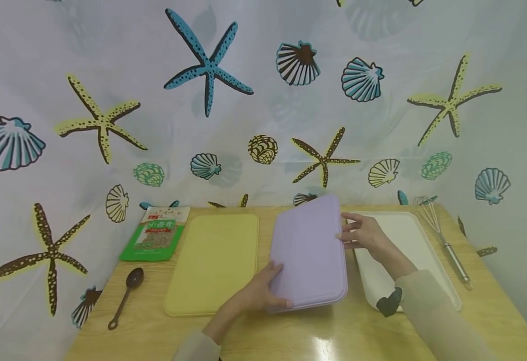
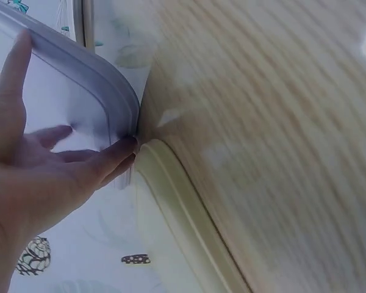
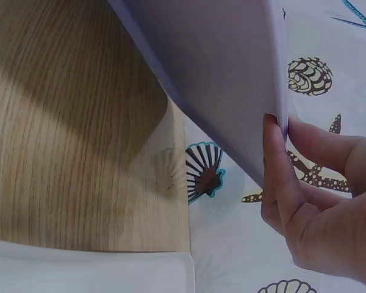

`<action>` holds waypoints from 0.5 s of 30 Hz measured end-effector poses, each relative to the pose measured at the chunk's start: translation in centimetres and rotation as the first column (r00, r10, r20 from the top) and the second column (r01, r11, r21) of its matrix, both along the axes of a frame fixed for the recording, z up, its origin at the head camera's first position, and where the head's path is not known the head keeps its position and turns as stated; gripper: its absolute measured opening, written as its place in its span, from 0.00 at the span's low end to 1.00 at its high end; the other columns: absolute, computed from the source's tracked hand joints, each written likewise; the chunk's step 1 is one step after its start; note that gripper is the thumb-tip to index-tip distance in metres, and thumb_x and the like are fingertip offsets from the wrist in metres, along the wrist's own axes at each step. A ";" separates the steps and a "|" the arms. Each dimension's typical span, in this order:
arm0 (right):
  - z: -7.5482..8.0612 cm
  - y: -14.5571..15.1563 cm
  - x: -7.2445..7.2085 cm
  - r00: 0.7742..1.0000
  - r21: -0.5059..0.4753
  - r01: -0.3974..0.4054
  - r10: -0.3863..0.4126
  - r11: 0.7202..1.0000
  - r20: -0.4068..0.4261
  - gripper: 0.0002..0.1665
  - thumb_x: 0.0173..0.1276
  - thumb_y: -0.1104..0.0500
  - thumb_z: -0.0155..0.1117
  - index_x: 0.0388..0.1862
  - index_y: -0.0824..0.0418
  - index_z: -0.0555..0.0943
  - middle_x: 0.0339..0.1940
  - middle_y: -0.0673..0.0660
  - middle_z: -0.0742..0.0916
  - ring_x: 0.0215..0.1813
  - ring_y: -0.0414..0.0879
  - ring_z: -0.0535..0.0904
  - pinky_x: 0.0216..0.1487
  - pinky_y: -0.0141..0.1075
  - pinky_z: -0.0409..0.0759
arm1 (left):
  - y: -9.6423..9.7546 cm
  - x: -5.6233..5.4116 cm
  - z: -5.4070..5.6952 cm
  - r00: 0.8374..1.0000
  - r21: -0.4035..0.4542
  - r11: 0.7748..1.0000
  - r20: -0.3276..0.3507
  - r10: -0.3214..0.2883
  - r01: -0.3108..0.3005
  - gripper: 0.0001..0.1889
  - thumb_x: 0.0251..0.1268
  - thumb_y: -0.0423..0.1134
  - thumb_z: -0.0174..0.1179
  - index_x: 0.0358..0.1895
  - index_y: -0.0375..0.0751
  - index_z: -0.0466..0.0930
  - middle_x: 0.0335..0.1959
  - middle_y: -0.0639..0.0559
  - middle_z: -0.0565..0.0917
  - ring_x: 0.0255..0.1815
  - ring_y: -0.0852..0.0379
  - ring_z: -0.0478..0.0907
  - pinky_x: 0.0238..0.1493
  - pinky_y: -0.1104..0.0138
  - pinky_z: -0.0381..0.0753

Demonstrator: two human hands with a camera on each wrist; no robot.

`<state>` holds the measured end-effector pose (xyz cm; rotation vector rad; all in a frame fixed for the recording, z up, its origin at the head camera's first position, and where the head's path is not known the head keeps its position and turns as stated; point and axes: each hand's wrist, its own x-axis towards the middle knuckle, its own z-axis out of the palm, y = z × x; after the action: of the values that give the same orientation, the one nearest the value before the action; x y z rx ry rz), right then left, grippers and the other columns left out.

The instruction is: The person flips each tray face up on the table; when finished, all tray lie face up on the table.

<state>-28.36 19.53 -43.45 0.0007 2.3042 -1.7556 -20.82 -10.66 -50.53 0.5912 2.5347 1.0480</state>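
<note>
A lilac plastic tray (image 1: 308, 250) is held tilted above the middle of the wooden table, its right side raised. My left hand (image 1: 260, 291) grips it at the near left corner. In the left wrist view, that hand's thumb (image 2: 15, 64) lies along the tray rim while its other fingers reach around the corner. On the opposite side, my right hand (image 1: 367, 233) holds the right edge. The right wrist view shows the right hand (image 3: 323, 201) pinching that thin edge between thumb and fingers. A yellow tray (image 1: 215, 260) lies to the left, a white tray (image 1: 398, 240) to the right.
At the left, a green-and-white seasoning packet (image 1: 157, 233) lies above a dark brown spoon (image 1: 128, 296). A metal whisk (image 1: 446, 243) lies along the right, beside the white tray. Behind the table (image 1: 290, 341) hangs a curtain (image 1: 245, 100) printed with starfish and shells.
</note>
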 end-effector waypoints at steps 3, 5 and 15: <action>0.5 -0.2 0.1 1.000 -0.014 -0.009 0.009 1.000 0.000 0.42 0.61 0.68 0.68 0.72 0.68 0.62 0.47 0.65 0.79 0.35 0.44 0.83 0.49 0.46 0.83 | 0.2 0.4 0.0 0.998 -0.028 0.999 -0.047 -0.030 0.028 0.56 0.45 0.53 0.75 0.75 0.34 0.51 0.75 0.27 0.46 0.73 0.28 0.46 0.70 0.40 0.52; 0.9 -0.3 0.2 1.000 -0.022 -0.014 0.014 1.000 0.001 0.42 0.61 0.68 0.68 0.72 0.68 0.63 0.46 0.64 0.79 0.35 0.43 0.83 0.49 0.47 0.83 | 0.3 0.7 0.0 0.997 -0.034 0.998 -0.063 -0.048 0.046 0.58 0.44 0.52 0.76 0.75 0.33 0.50 0.74 0.27 0.45 0.73 0.28 0.45 0.70 0.39 0.52; 2.9 -0.6 0.8 0.998 -0.171 -0.058 0.058 0.984 -0.003 0.38 0.65 0.70 0.63 0.73 0.67 0.61 0.47 0.60 0.77 0.38 0.39 0.82 0.46 0.38 0.85 | 1.3 2.5 0.0 0.998 0.033 0.999 -0.061 -0.002 0.004 0.55 0.47 0.50 0.74 0.75 0.34 0.50 0.74 0.30 0.50 0.74 0.34 0.50 0.71 0.46 0.55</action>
<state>-27.61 18.95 -40.55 -0.0949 2.1227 -1.9158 -18.28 -9.36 -50.51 0.6461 2.5725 1.0886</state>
